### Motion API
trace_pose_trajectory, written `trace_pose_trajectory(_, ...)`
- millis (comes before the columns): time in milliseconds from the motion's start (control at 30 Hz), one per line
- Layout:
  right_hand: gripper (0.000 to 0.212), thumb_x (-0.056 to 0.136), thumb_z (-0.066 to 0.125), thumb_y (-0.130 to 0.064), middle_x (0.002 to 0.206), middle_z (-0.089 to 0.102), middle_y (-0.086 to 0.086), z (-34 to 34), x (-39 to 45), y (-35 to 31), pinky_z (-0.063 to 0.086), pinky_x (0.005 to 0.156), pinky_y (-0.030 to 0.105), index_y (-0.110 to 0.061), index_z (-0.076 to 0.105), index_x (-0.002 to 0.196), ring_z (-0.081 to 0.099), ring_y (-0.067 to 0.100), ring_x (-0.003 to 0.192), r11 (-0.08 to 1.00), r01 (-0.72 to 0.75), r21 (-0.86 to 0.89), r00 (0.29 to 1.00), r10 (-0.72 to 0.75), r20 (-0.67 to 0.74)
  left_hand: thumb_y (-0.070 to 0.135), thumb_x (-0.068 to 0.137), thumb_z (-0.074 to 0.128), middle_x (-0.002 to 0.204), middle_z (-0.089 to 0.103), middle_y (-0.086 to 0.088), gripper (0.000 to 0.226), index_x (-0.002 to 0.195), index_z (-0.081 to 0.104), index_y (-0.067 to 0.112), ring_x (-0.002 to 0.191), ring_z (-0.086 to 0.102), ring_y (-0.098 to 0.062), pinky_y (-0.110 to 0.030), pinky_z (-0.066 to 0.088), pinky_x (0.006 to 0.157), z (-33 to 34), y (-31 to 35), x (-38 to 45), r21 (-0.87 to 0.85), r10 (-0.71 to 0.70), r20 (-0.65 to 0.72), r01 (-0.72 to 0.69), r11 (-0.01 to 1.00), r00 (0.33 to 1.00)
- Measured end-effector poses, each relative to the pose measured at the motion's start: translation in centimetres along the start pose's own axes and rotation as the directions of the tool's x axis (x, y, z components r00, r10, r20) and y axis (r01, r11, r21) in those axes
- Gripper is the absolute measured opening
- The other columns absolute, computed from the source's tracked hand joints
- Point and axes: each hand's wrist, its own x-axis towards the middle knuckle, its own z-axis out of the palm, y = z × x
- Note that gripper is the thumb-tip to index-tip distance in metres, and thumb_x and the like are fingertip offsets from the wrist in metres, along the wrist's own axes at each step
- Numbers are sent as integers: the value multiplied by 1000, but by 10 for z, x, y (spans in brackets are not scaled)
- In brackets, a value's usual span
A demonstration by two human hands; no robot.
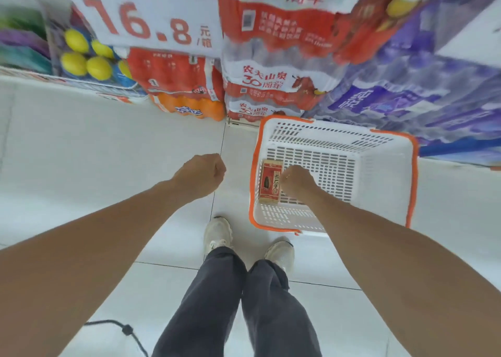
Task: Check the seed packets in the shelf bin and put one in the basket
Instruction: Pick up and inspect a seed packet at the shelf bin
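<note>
Your left hand (pixel 200 173) hangs over the white floor (pixel 81 153), fingers curled into a loose fist with nothing in it, just left of the basket (pixel 379 172). The seed packet (pixel 270 182) lies flat on the basket's floor, along its left wall near the front-left corner. Your right hand (pixel 296 180) reaches down inside the basket, just beside the packet's right edge; its fingers are bent under, and from this angle you cannot tell whether they pinch the packet or merely touch it. The white basket with its orange rim stands on the floor against the stacked water packs (pixel 276 83).
</note>
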Motion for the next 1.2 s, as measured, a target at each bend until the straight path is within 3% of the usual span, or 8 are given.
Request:
trace_pose_trajectory(200,22,99,47,-11,95,67,9,-77,-155,-54,44,74,28,-4,67,92,54,23,81,994,103,46,994,-102,-25,21,96,49,96,70,-2,16,90,64,23,84,68,-26,-42,59,80,-95,21,-142,-118,-141,-35,136,984,989)
trace_pose_trajectory(333,33,95,51,-11,59,46,-1,-103,-261,-82,38,62,28,-13,51,63,44,16,58,984,178,11,984,-178,-22,21,94,48,95,70,-4,16,90,63,21,85,71,-30,-39,60,73,-128,19,-253,-289,-240,-78,209,934,968)
trace_pose_trajectory(400,34,98,50,-15,65,55,0,-103,-305,-94,44,67,28,-13,54,64,56,21,68,977,212,-31,977,-212,7,21,93,48,95,70,-5,16,89,64,21,85,72,-31,-46,61,79,-134,14,-304,-391,-289,-92,232,891,953)
trace_pose_trajectory(467,27,99,49,-18,84,68,11,-98,-339,-111,51,80,33,-5,67,84,65,30,86,961,265,-79,964,-262,53,20,95,48,93,71,-5,17,90,64,19,83,73,-29,-41,61,76,-140,9,-353,-484,-337,-121,241,841,934)
trace_pose_trajectory(600,23,94,47,-26,88,65,6,-65,-403,-152,55,79,38,-11,62,84,64,27,86,912,371,-176,921,-337,194,19,95,48,92,72,-5,17,91,64,15,82,73,-28,-40,59,72,-134,-17,-439,-611,-421,-148,252,751,895)
trace_pose_trajectory(733,30,94,50,-22,92,71,19,-15,-456,-216,53,72,37,4,64,87,70,35,89,821,491,-290,860,-405,311,17,95,48,92,71,-3,17,92,64,15,82,72,-29,-39,58,75,-113,-67,-510,-728,-509,-155,251,638,847)
trace_pose_trajectory(833,24,94,55,-20,95,73,18,33,-490,-269,57,85,44,1,66,89,70,37,93,765,561,-316,812,-434,389,17,97,46,91,72,-5,20,95,65,10,82,71,-29,-39,57,77,-93,-104,-555,-805,-580,-149,242,541,801)
trace_pose_trajectory(1200,11,96,60,-23,98,72,-1,205,-571,-479,56,93,40,-19,70,98,72,26,94,411,821,-396,563,-463,685,18,98,47,95,71,-7,19,99,63,7,71,65,-19,-18,46,57,-62,-248,-652,-997,-820,29,71,14,572)
